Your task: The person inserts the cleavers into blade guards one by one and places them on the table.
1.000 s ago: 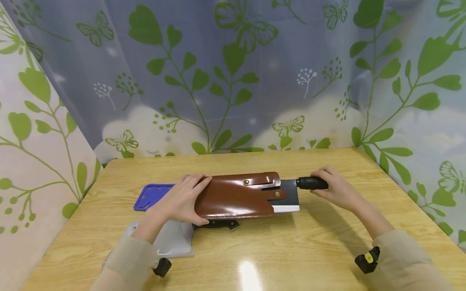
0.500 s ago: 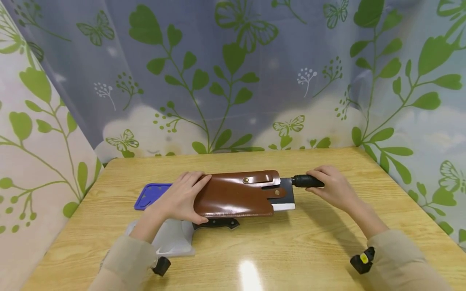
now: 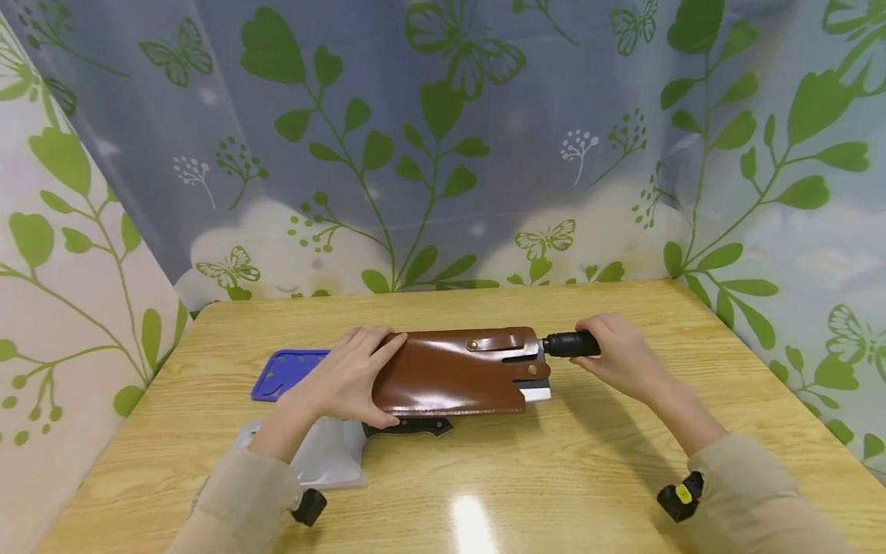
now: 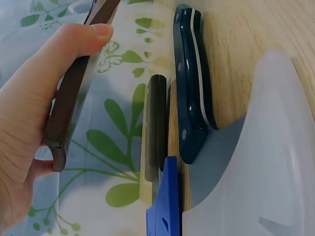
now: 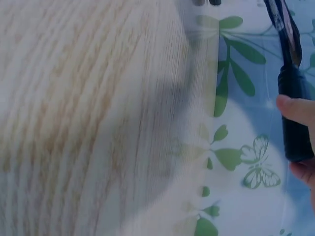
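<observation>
My left hand (image 3: 346, 375) spans a brown leather knife sheath (image 3: 450, 377) and grips it by opposite edges, holding it above the table. From the sheath's right end sticks a cleaver (image 3: 537, 394); most of its blade is hidden inside, with only a narrow strip showing. My right hand (image 3: 623, 358) grips the cleaver's black handle (image 3: 569, 343). Two snap straps at the sheath's mouth lie beside the blade. In the left wrist view, the sheath (image 4: 71, 98) appears edge-on, with thumb and fingers on its edges. The right wrist view shows the handle (image 5: 294, 118) between thumb and fingers.
Beneath and left of the sheath lie a blue knife guard (image 3: 291, 375) and a whitish translucent knife cover (image 3: 332, 454), which has a black riveted knife handle (image 3: 415, 425) sticking out. A second handle (image 4: 156, 128) extends from the blue guard. Patterned curtains border the wooden table (image 3: 554, 477).
My right hand has moved left with the cleaver, and more of the blade has slid into the sheath. The left hand has stayed nearly in place.
</observation>
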Demonstrator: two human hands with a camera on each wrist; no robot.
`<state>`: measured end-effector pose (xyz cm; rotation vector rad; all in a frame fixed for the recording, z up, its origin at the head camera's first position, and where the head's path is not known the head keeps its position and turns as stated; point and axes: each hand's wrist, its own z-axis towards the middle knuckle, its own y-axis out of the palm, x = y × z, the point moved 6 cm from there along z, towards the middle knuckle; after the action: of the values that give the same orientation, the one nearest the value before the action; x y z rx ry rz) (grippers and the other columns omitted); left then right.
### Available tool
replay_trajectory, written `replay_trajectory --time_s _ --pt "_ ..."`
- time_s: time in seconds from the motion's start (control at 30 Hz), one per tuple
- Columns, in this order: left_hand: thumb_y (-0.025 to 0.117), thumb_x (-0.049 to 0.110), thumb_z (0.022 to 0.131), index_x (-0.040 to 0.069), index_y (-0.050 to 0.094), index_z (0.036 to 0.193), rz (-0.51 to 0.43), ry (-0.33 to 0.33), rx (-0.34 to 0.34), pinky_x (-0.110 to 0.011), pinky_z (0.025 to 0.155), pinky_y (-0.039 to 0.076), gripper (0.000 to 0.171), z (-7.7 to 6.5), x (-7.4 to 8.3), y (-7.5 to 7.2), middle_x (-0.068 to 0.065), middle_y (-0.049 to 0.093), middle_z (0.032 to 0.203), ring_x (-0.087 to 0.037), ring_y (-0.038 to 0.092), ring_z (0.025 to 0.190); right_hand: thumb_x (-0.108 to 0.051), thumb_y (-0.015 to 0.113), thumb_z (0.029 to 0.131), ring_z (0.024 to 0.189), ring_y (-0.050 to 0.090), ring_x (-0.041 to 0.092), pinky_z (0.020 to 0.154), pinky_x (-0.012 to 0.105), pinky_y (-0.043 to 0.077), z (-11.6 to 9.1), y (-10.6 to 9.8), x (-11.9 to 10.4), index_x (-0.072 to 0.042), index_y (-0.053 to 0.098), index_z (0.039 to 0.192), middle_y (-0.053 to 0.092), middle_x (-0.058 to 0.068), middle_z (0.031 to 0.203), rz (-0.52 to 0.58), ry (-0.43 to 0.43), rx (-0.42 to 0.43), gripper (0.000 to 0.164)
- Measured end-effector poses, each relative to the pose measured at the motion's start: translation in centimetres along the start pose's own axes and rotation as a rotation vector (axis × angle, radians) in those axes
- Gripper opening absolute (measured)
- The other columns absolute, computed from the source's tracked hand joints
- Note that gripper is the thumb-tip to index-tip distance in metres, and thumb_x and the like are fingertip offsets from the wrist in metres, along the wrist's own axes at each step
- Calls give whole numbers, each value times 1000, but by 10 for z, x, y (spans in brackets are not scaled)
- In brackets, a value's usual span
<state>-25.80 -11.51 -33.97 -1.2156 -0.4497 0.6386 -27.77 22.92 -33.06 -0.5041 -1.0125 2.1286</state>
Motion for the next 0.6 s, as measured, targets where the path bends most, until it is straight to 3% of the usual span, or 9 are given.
replay_trajectory --time_s 0.1,0.33,0.6 --pt "70 64 58 3 33 142 13 1 -6 -53 103 27 110 -2 1 0 -20 40 132 -34 38 121 -9 87 57 80 57 32 69 45 48 2 2 -7 -1 58 92 61 12 86 -50 -23 -18 46" --pt "70 65 58 2 35 142 26 5 -9 -51 102 28 110 -5 2 4 -20 42 131 -33 40 120 -19 89 55 82 60 33 65 48 43 3 1 -25 -5 62 98 64 12 91 -229 -98 41 53" --pt "70 64 58 3 34 142 34 -15 -16 -52 102 28 110 -6 1 5 -20 41 132 -34 39 122 -17 88 56 84 58 35 67 48 45 7 5 -29 -5 63 100 63 13 92 -213 -94 67 52"
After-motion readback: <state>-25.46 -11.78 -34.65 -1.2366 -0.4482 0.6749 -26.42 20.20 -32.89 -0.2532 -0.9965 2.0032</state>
